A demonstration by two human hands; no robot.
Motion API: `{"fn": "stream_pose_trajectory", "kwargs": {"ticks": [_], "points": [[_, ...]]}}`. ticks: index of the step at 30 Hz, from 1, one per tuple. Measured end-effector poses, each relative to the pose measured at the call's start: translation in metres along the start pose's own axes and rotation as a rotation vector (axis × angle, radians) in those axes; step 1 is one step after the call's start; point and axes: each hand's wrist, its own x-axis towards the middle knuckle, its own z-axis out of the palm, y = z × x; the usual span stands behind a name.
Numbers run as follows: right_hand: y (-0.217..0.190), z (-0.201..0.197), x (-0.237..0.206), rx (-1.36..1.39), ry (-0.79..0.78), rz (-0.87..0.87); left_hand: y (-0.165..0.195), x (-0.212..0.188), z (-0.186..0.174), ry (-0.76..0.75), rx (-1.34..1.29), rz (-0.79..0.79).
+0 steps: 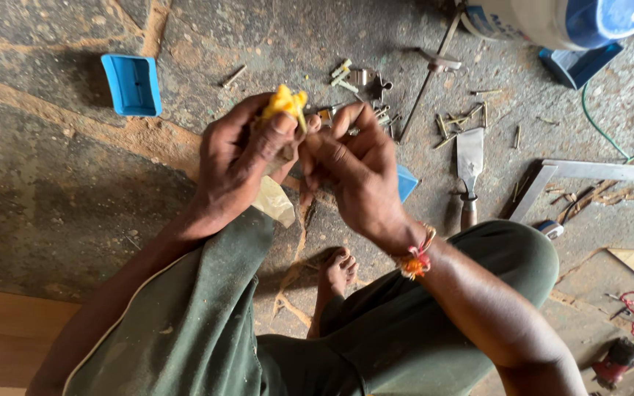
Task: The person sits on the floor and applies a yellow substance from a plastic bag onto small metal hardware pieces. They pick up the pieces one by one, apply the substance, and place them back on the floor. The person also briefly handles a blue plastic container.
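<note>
Between both hands, yellow wall plugs (285,101) are gripped by the closed left hand (240,158). The right hand (357,172) is pinched at them, contents unclear. Beyond, screws (458,121) and a scraper (469,158) are scattered.

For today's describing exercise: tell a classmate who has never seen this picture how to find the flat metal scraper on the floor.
Start at the person's right hand, raised over the dusty grey floor. Just to its right, past a scatter of screws and wall plugs, lies the scraper, blade pointing away from the person and wooden handle towards the knee. Its broad, flat, shiny blade sets it apart from the thin fasteners and the angled metal square beside it.
</note>
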Motion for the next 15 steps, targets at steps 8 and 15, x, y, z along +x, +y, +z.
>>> {"fn": "stream_pose_trajectory", "kwargs": {"ticks": [8,15], "points": [[0.004,-0.002,-0.008,-0.269,0.115,-0.122,0.006,0.001,0.002,-0.01,-0.042,0.029],[0.016,0.0,-0.011,-0.373,0.099,-0.321,0.001,0.002,0.002,-0.033,-0.059,0.065]]}}
